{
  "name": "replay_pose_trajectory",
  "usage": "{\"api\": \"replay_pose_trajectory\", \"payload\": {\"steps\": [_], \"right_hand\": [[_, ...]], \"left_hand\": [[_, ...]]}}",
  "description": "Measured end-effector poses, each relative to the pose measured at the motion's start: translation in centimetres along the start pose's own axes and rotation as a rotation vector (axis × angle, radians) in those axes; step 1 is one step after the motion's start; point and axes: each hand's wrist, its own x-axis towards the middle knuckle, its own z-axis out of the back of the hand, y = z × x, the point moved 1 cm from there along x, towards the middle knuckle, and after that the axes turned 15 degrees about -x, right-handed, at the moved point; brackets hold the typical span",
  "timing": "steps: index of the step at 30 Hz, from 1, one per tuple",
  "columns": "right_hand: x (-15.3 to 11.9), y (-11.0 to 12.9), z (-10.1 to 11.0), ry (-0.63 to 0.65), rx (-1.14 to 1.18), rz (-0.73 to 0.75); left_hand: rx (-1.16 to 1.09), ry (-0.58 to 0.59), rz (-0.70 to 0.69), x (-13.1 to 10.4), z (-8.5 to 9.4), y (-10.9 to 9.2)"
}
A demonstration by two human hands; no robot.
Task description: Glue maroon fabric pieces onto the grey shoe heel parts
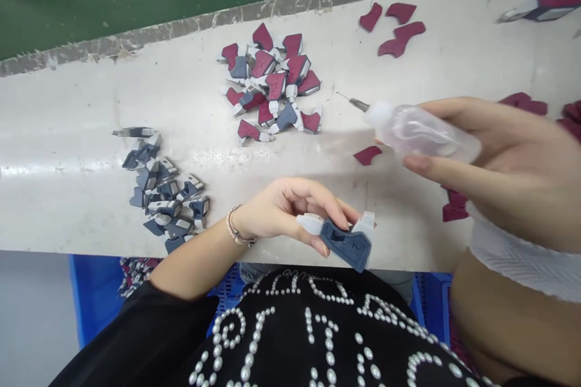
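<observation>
My left hand (299, 208) pinches a small grey-and-white plastic part (347, 245) over the table's near edge. The part's dark grey recessed face, marked with a 2, is turned up. In my right hand (494, 157) is a clear squeeze bottle (426, 130) with a thin needle tip, tilted so the needle points left above the table. A loose maroon piece (367, 155) lies on the table just below the bottle. The two hands are apart, and the needle does not touch the grey part.
A pile of parts with maroon faces (272, 81) lies at the middle back. More grey parts (167, 190) are heaped at the left. Several loose maroon pieces (402, 39) lie at the back right. Blue crates (93, 290) stand below the white table (68, 133).
</observation>
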Motion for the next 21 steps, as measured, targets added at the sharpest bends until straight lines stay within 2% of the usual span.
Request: {"api": "replay_pose_trajectory", "payload": {"steps": [2, 4, 9, 14, 17, 21], "right_hand": [[1.3, 1.0, -0.7, 0.073, 0.127, 0.171], [2.1, 1.3, -1.2, 0.068, 0.16, 0.224], [3.4, 0.3, -1.5, -0.043, 0.081, 0.147], [5.1, -1.0, -3.3, -0.018, 0.13, 0.086], [5.7, -1.4, -4.1, -0.006, 0.079, 0.062], [4.9, -1.6, -3.4, -0.059, -0.071, -0.005]], "left_hand": [[0.031, -0.047, 0.007, -0.1, 0.0, -0.1], [0.07, -0.076, 0.004, -0.3, 0.0, -0.3], [0.164, -0.05, -0.075, -0.3, 0.0, -0.5], [0.257, -0.087, -0.156, 0.0, -0.2, -0.5], [0.342, -0.191, -0.207, 0.2, -0.1, -0.3], [0.532, -0.45, -0.351, 0.3, 0.1, 0.0]]}}
